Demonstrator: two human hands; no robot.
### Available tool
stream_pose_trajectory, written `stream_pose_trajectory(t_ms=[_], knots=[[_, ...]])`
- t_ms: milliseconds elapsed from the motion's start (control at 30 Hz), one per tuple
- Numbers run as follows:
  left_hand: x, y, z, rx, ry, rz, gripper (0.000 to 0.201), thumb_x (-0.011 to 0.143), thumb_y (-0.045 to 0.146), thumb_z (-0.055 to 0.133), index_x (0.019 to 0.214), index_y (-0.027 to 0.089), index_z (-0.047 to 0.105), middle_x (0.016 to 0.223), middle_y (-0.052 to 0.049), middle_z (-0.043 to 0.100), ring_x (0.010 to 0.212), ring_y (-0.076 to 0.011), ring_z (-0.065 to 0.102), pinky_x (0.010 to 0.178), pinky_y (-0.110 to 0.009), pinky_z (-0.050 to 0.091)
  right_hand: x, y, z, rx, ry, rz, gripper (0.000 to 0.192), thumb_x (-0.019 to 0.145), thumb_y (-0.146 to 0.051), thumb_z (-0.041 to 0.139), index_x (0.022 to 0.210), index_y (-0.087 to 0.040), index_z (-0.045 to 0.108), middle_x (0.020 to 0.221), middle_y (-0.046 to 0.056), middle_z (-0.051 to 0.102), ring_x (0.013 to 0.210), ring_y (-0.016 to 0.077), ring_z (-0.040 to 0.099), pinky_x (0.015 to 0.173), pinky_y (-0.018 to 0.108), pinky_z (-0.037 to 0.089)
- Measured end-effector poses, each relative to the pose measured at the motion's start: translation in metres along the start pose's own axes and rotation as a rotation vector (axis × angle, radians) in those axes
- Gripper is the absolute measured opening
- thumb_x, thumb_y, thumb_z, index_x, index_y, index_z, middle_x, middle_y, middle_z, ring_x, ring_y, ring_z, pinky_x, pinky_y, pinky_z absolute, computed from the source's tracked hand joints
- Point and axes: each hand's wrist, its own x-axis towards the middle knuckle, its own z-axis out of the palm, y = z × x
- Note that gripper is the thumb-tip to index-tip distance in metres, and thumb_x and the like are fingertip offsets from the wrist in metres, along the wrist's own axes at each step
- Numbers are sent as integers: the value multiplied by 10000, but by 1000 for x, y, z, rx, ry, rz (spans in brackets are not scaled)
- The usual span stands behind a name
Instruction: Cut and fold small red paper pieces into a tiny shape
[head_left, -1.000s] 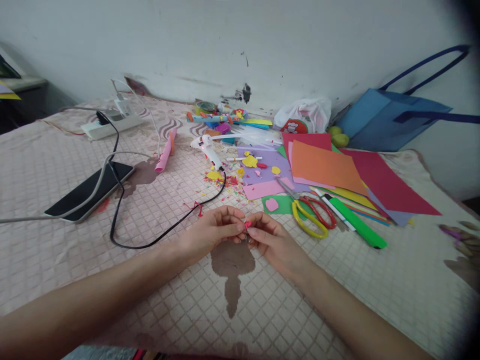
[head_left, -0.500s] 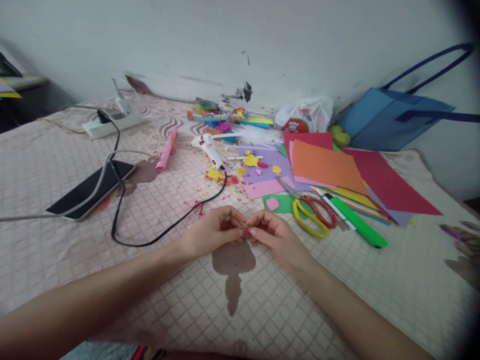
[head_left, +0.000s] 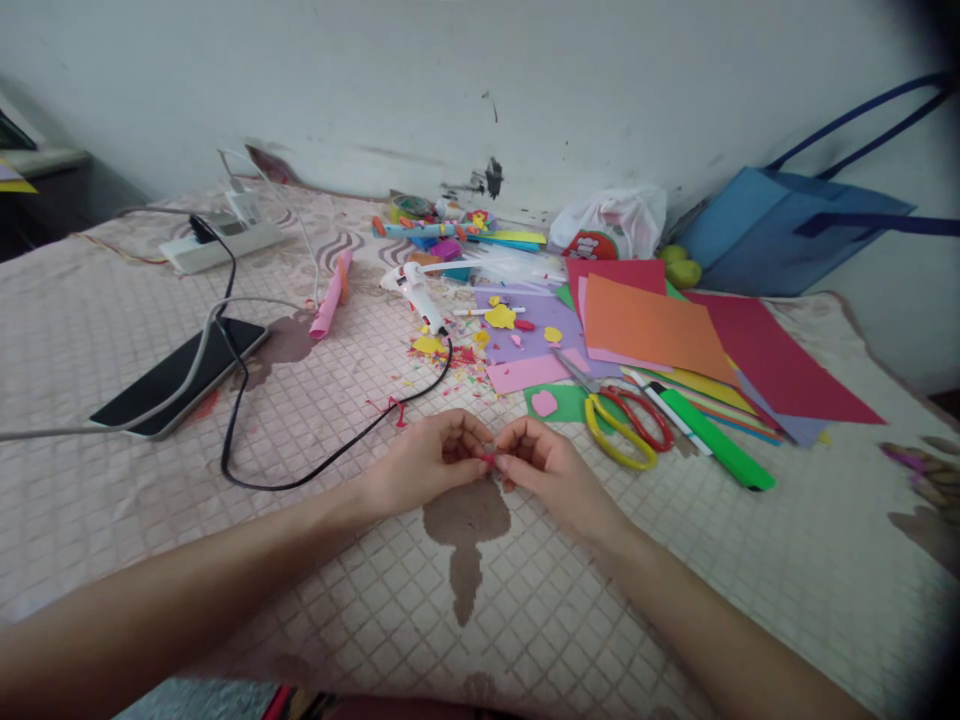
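Note:
Between the fingertips of both hands is a small red piece, mostly covered, so its shape and material are unclear. My left hand pinches it from the left with thumb and fingers closed. From the right, my right hand pinches the same piece, its fingertips almost touching the left ones. Just beyond the hands lie scissors with one yellow and one red handle, and a pink cut-out on a green sheet.
A white glue gun lies behind the hands, its black cord looping left. Coloured sheets and a green cutter are at right. A black phone, power strip, pink roll and blue bag stand farther off.
Both hands stay pinched together, with only slight finger movement around the small red piece. The view has shifted very slightly; nothing else visibly moved.

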Motion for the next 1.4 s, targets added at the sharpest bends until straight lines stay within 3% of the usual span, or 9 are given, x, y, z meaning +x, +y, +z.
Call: stream_pose_trajectory(t_ms=[300,433,633,767,933,1100,1267,1400], knots=[[3,0,-3,-250,-13,-130,267,670,191,723,875,122,566,751,-26,636,664,-106,582,620,-240,462,-1,-1,1,-32,1,-60,63,774,-198,601,818,-209,558,755,-14,544,651,109,517,579,248,434],[3,1,-3,-253,-20,-140,260,672,183,719,871,121,564,749,-24,633,657,-102,576,614,-236,458,-1,-2,1,-79,-12,-97,69,782,-168,584,832,-211,566,796,-6,566,701,117,537,634,263,438],[4,-6,-5,-149,-12,-48,245,683,173,707,868,122,554,732,-23,635,643,-101,574,604,-232,446,-3,0,2,-159,-3,-120,98,780,-135,566,836,-216,564,785,-7,576,719,131,562,646,272,453],[4,-3,-6,-267,-31,-129,240,675,161,721,858,123,572,737,-19,641,627,-90,572,599,-224,445,-3,-3,0,-211,-25,-169,122,788,-146,571,885,-220,572,848,17,592,781,156,577,703,304,464],[1,5,-5,-526,-42,-250,232,680,148,736,860,119,594,756,-17,643,660,-78,591,639,-206,435,-2,-3,0,72,-60,-69,162,775,-164,614,915,-234,575,838,1,589,765,134,566,669,272,452],[0,3,-4,-632,-61,-259,246,692,120,727,894,116,588,749,-16,645,662,-77,601,672,-209,431,-1,2,3,287,-48,33,164,753,-195,662,901,-233,602,846,-5,602,754,123,572,666,260,448],[-1,4,-2,-546,-30,-236,258,708,135,710,914,116,556,755,-23,648,669,-85,598,657,-212,436,-1,3,3,291,-53,16,129,762,-221,672,881,-228,623,822,-10,616,720,108,571,664,249,443],[0,4,-3,-354,16,-182,270,687,140,719,895,116,547,709,-13,643,617,-83,576,610,-214,438,1,2,1,125,-49,-56,71,784,-233,646,852,-218,630,795,-6,601,681,110,554,640,257,441]])
